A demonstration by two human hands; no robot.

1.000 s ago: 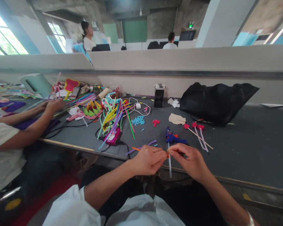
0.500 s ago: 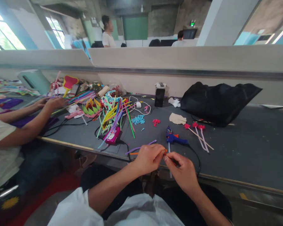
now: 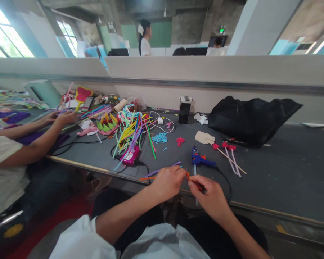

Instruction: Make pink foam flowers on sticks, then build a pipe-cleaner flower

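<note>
My left hand (image 3: 167, 182) and my right hand (image 3: 209, 192) meet at the near edge of the dark table (image 3: 286, 169). Both pinch a thin orange pipe cleaner (image 3: 190, 178) between their fingertips; its far end sticks out left of my left hand. A pale straw (image 3: 196, 200) runs down under my right hand. A purple pipe cleaner (image 3: 164, 168) lies just beyond my left hand. The blue glue gun (image 3: 199, 159) lies on the table right behind my hands, its black cord curving to the right.
A heap of coloured pipe cleaners (image 3: 132, 131) and a pink device (image 3: 130, 156) lie left of centre. Three red-headed sticks (image 3: 229, 154) and a black bag (image 3: 251, 117) are at right. A phone (image 3: 184, 111) stands at the back. Another person's arms (image 3: 37, 133) rest at left.
My right hand has dropped lower and closer to me while still pinching the orange pipe cleaner. The view has shifted slightly; a person in the background has walked to the right.
</note>
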